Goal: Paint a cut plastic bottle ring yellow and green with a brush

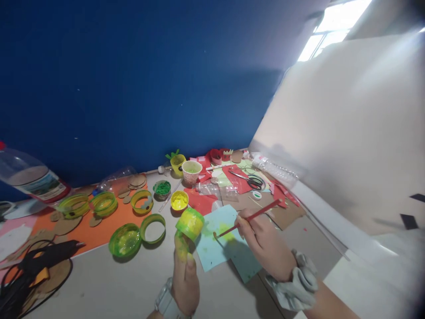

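Observation:
My left hand holds up a plastic ring piece painted green and yellow; paint stains the fingers. My right hand grips a red-handled paintbrush whose tip rests just right of the ring, over a light blue paper sheet smeared with yellow-green paint. A small pot of yellow paint sits just beyond the ring. A grey cloth wraps my right wrist, and a watch sits on my left wrist.
Several green-yellow plastic rings lie on orange paper at left. A pot of green paint, a paper cup, scissors, clear bottles, red paper scraps and cardboard discs crowd the back. A black glue gun lies at lower left.

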Available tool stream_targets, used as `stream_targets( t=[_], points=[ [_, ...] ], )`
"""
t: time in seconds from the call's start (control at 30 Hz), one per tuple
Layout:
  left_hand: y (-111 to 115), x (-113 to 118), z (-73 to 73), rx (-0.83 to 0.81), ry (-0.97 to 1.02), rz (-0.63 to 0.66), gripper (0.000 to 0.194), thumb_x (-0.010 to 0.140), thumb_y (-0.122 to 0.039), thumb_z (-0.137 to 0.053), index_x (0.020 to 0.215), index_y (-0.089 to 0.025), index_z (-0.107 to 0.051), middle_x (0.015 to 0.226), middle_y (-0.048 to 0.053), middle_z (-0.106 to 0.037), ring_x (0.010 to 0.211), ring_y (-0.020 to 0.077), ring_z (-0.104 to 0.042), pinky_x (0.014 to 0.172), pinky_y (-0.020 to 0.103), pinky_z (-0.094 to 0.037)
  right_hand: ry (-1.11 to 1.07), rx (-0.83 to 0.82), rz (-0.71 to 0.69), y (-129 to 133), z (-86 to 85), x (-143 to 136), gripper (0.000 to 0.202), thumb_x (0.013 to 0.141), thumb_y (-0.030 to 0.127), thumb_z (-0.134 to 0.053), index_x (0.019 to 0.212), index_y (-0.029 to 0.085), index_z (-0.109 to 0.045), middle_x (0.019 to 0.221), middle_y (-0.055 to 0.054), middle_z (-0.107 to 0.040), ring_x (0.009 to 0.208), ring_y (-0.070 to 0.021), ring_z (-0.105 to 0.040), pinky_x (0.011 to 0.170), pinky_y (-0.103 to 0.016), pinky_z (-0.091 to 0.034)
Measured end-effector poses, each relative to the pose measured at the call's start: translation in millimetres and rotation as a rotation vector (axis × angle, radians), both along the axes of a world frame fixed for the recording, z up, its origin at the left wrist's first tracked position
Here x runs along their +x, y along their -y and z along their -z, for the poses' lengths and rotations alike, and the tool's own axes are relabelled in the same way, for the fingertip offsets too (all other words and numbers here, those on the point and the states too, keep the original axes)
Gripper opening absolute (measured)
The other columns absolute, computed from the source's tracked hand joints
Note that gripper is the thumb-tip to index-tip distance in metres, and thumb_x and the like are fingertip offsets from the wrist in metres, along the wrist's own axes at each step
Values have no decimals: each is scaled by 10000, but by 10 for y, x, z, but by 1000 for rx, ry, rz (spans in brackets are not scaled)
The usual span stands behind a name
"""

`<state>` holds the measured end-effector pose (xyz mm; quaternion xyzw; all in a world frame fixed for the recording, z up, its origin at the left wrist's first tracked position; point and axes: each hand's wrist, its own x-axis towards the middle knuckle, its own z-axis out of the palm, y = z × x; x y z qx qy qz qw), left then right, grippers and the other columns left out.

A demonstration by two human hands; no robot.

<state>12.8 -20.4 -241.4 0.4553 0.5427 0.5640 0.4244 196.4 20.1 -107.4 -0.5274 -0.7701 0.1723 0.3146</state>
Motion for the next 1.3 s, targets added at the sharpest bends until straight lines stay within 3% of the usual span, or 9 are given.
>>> stream_targets(
  t=[0.2,0.33,0.53,0.77,0.97,1.3],
  points=[
    [-59,96,-266,20,-376,92,458,911,-355,-452,1286,-93,-423,1190,202,-558,1145,295,-555,1012,508,-442,-58,-61,-1,62,0,90,325,1056,323,-273,780,200,-392,673,16,-423,610,-169,-466,634,-294,-372],
    [-62,199,-231,53,-607,46,436,862,-323,-454,1179,-26,-489,1108,251,-571,1073,386,-568,908,595,-479,-73,-87,-18,85,14,141,292,1042,286,-276,792,200,-399,670,17,-427,607,-167,-478,632,-295,-373],
    [-83,207,-189,147,-822,106,345,875,-213,-410,1144,-15,-499,1055,224,-554,1030,366,-559,901,588,-493,-80,-103,-77,85,26,270,288,1042,282,-250,808,203,-398,666,8,-448,584,-172,-488,614,-302,-383],
    [-89,199,-199,191,-931,151,320,860,-148,-447,1153,-24,-474,1040,191,-537,1027,345,-551,908,573,-507,-73,-181,-85,128,15,416,324,1055,305,-217,828,196,-421,702,11,-458,626,-159,-475,640,-296,-372],
    [-77,193,-206,188,-955,154,300,859,-152,-457,1142,-53,-471,1015,165,-543,992,320,-576,884,544,-534,-36,-282,-101,13,-41,496,352,1040,326,-185,850,196,-452,743,-3,-488,683,-168,-505,665,-298,-389],
    [-74,203,-193,213,-999,118,324,851,-157,-456,1145,-21,-473,1016,193,-555,1002,349,-580,875,551,-536,128,-322,14,-253,-197,373,206,983,261,-242,896,188,-413,692,6,-475,632,-181,-494,627,-298,-368]
  ],
)
